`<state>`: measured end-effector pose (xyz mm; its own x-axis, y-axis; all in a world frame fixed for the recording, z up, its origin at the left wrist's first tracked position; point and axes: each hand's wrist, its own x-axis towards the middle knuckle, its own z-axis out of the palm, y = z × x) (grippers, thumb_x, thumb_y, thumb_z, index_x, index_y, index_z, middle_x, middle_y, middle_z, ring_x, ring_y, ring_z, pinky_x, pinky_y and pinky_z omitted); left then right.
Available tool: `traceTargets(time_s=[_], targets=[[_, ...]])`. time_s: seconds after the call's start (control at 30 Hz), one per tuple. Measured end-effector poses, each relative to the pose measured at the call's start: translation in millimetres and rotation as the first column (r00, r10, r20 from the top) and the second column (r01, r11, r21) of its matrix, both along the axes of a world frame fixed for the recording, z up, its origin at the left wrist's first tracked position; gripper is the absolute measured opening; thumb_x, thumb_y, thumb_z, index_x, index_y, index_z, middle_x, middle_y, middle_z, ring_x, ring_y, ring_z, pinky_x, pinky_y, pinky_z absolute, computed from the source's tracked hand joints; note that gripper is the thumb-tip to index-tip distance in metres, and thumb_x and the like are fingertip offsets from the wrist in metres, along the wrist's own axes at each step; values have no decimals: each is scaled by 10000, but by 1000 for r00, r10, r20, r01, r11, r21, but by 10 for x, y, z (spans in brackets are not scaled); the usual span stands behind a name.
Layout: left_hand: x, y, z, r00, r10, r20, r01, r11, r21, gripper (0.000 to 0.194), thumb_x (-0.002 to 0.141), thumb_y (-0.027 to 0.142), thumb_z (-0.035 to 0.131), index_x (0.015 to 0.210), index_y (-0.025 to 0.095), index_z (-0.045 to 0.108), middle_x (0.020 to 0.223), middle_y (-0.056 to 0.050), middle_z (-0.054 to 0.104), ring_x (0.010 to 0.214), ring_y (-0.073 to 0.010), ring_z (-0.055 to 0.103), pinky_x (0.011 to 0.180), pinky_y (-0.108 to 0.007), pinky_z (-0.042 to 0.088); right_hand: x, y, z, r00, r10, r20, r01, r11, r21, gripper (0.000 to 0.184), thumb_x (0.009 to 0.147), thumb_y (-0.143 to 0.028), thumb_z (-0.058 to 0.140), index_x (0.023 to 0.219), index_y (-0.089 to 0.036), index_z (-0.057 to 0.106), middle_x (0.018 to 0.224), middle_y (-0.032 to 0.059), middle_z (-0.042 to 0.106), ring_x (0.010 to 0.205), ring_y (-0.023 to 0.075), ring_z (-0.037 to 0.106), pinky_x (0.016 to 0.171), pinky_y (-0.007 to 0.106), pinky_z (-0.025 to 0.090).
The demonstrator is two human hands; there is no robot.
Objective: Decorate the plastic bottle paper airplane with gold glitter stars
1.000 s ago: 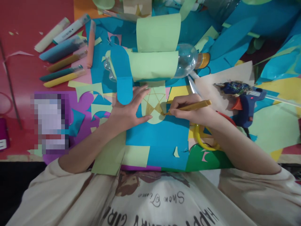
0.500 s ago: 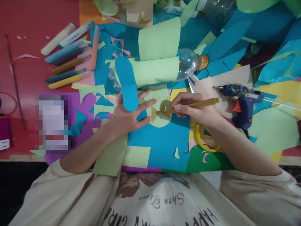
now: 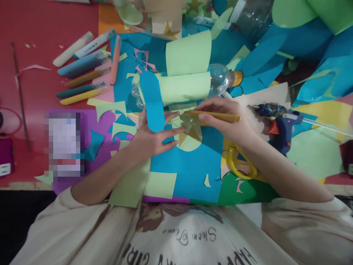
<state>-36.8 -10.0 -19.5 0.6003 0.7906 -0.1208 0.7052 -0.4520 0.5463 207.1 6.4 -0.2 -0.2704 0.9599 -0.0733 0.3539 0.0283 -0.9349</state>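
My right hand [image 3: 223, 119] is closed round a mustard-yellow marker [image 3: 220, 116], its tip on a star drawn on a light green paper flap [image 3: 190, 141]. The star is partly filled in with yellow-brown. My left hand [image 3: 153, 138] lies flat with fingers spread, pressing the flap down at its left side. Just above both hands lies a clear plastic bottle [image 3: 220, 76] on its side, wrapped in light green paper [image 3: 183, 87], with a blue paper wing [image 3: 154, 106] hanging from it and an orange cap [image 3: 237, 78].
A blue hot glue gun [image 3: 278, 121] lies right of my right hand. Yellow-handled scissors [image 3: 242, 165] sit under my right forearm. Several markers [image 3: 82, 79] lie at the upper left on the red table [image 3: 35, 92]. Coloured paper sheets and scraps cover the middle and right.
My right hand has moved up and left across the star, the marker now lying more level. More of the star is coloured in. The left hand stays pressed on the paper.
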Motion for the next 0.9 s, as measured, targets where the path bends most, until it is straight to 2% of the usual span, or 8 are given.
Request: traceTargets(time_s=[0.1, 0.23, 0.47, 0.73, 0.9], targets=[[11, -1, -3, 998, -54, -29, 54, 998, 13, 480, 967, 447, 504, 1424, 304, 534, 1565, -33, 427, 1435, -304, 415, 1202, -538, 292, -32, 44, -116, 1000, 2, -8, -2, 999, 33, 140, 882, -364, 668, 891, -224, 672, 873, 41, 696, 793, 191, 645, 683, 325, 517], [24, 9, -5, 998, -45, -54, 45, 999, 4, 614, 944, 437, 542, 1504, 218, 416, 1564, -78, 425, 1436, -315, 404, 1194, -538, 304, -41, 55, -163, 1000, 6, 15, -7, 999, 38, 177, 891, -393, 657, 877, -217, 648, 847, 31, 669, 786, 184, 628, 677, 310, 494], [26, 48, 3, 996, -35, -82, 30, 998, -55, 641, 905, 457, 609, 1489, 258, 435, 1607, -69, 345, 1462, -347, 350, 1201, -562, 263, -21, 57, -116, 998, 45, 52, -46, 999, 10, 143, 909, -399, 642, 897, -256, 641, 866, 60, 661, 781, 205, 604, 677, 341, 488], [30, 50, -4, 995, -23, -101, 17, 998, -60, 621, 907, 477, 597, 1465, 238, 466, 1603, -81, 355, 1450, -350, 363, 1187, -558, 289, -19, 56, -113, 996, 74, 43, -74, 997, -14, 164, 899, -385, 643, 882, -222, 662, 801, 61, 657, 725, 193, 577, 624, 333, 450], [40, 46, 2, 996, -6, -84, 2, 999, -51, 578, 887, 460, 630, 1408, 243, 506, 1589, -86, 381, 1429, -349, 393, 1171, -552, 314, -26, 55, -145, 996, 84, -10, -84, 996, -1, 139, 856, -331, 661, 791, -208, 652, 772, 35, 671, 669, 169, 575, 586, 310, 441]])
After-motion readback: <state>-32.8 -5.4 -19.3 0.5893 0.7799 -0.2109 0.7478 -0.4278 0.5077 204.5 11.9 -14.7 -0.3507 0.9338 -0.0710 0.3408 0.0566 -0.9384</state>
